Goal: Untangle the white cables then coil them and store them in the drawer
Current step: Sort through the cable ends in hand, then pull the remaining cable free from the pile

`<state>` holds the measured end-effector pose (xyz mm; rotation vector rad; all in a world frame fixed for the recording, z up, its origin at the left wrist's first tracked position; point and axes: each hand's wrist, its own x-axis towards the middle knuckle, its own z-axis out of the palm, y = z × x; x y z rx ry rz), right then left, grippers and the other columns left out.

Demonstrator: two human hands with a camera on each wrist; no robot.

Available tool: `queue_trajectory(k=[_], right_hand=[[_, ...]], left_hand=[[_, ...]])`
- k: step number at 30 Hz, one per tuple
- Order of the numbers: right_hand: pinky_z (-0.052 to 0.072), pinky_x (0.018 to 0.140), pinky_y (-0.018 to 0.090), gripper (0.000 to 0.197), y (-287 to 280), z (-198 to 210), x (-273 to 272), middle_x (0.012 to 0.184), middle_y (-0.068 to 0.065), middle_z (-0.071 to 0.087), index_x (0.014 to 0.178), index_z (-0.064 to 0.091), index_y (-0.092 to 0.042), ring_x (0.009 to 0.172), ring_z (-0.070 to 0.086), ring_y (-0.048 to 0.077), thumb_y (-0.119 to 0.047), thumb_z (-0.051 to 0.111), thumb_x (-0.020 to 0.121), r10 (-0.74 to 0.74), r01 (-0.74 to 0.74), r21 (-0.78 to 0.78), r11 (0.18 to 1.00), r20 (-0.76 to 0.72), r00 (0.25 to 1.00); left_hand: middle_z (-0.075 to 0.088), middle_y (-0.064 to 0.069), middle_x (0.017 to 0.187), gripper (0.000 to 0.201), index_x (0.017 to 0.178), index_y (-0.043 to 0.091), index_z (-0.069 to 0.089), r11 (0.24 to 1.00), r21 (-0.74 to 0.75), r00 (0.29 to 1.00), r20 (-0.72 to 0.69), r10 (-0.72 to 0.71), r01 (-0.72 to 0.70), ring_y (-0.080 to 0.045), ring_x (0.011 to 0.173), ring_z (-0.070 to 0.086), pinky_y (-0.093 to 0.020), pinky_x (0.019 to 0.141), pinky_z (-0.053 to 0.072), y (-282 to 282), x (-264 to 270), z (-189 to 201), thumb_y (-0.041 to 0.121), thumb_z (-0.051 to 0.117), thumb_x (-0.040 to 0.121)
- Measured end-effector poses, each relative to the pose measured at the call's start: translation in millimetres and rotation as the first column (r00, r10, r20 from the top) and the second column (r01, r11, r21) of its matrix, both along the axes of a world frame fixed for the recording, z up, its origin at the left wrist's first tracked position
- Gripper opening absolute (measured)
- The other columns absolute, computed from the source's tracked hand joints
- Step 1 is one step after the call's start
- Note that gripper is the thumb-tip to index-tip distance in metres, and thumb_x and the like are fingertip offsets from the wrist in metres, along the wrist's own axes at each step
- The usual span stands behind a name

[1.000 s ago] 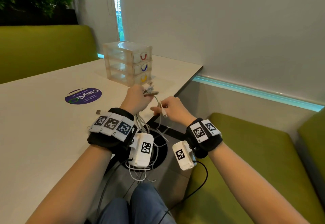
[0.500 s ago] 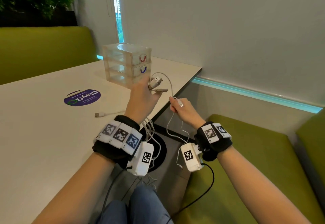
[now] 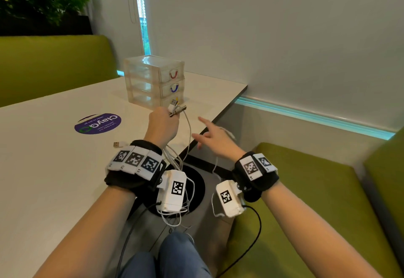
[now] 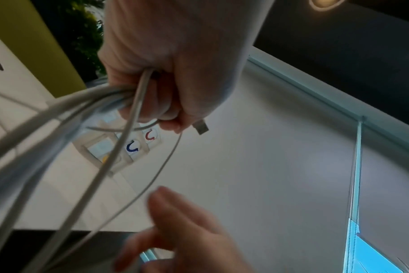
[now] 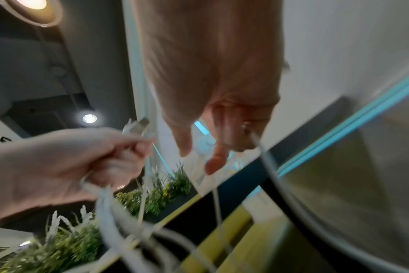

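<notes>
My left hand [image 3: 161, 124] grips a bunch of white cables [image 3: 175, 159] in its fist above the table's right edge. Two USB plugs [image 3: 176, 107] stick out above the fist, and the cables hang in loops below the wrist. To its right, my right hand [image 3: 212, 138] has its index finger and thumb stretched out. In the right wrist view its lower fingers [image 5: 240, 140] curl on one white cable [image 5: 276, 175] that trails down. Behind the hands stands a clear three-drawer unit [image 3: 153, 81] with all drawers closed.
A loose USB plug [image 3: 118, 144] lies on the white table [image 3: 54, 179] left of my left wrist. A purple round sticker [image 3: 97, 123] is further left. Green bench seats [image 3: 306, 201] lie on the right, and a wall is close behind.
My right hand has stretched out its index finger and thumb and drifted a little toward the left hand. The arched strand between the hands now hangs straighter. The left hand keeps its grip.
</notes>
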<state>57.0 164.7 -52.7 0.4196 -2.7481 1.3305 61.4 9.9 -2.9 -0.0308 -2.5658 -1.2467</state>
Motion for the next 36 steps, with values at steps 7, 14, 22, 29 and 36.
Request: queue_trajectory(k=[7,14,22,29,36], right_hand=[[0.041,0.062,0.010,0.030,-19.9,-6.3,-11.4,0.065,0.001,0.058,0.074,0.063,-0.010,0.056,0.054,0.000,-0.021,0.046,0.096,0.052,-0.051,-0.027,0.998,0.028,0.998],[0.038,0.059,0.028,0.035,-34.6,14.2,-22.8,0.077,0.011,0.057,0.073,0.059,0.001,0.063,0.046,0.016,-0.011,0.035,0.095,-0.042,0.055,0.160,0.986,-0.080,0.996],[0.033,0.057,0.021,0.014,-29.1,26.2,-17.2,0.077,0.005,0.059,0.091,0.070,-0.004,0.066,0.049,0.011,-0.010,0.058,0.088,0.008,-0.002,0.027,1.000,-0.213,0.977],[0.036,0.057,0.014,0.022,-17.3,13.8,-16.6,0.062,0.000,0.057,0.079,0.072,-0.006,0.056,0.044,0.007,-0.026,0.064,0.085,0.105,-0.101,0.076,0.992,-0.052,0.993],[0.046,0.076,0.029,0.029,9.7,-3.0,-21.9,0.064,-0.003,0.064,0.076,0.072,-0.012,0.064,0.058,0.012,-0.035,0.058,0.088,0.085,-0.200,0.454,0.868,0.260,0.962]], left_hand=[[0.058,-0.015,0.086,0.025,0.105,-0.005,0.059,1.000,0.027,0.991,-0.135,-0.011,0.015,-0.028,0.082,0.053,-0.023,0.052,0.023,1.3,2.2,-3.6,0.014,0.045,0.096],[0.061,-0.007,0.086,0.037,0.123,-0.001,0.049,0.986,-0.067,0.899,-0.404,-0.167,0.153,-0.006,0.070,0.056,-0.004,0.067,0.042,15.6,15.0,-10.2,-0.004,0.054,0.086],[0.051,-0.010,0.079,0.017,0.091,-0.004,0.061,0.907,-0.363,0.973,-0.011,-0.232,0.213,-0.026,0.080,0.049,-0.017,0.060,0.025,1.2,2.8,2.0,0.004,0.046,0.090],[0.063,-0.023,0.106,0.024,0.106,-0.005,0.064,0.968,-0.237,0.994,-0.055,-0.092,0.077,-0.034,0.100,0.057,-0.026,0.071,0.034,-10.7,-1.6,11.5,0.004,0.047,0.092],[0.061,-0.024,0.111,0.025,0.106,-0.006,0.061,0.978,-0.035,0.970,-0.136,0.200,-0.207,-0.038,0.102,0.055,-0.035,0.073,0.038,-28.1,-10.2,7.1,0.001,0.040,0.094]])
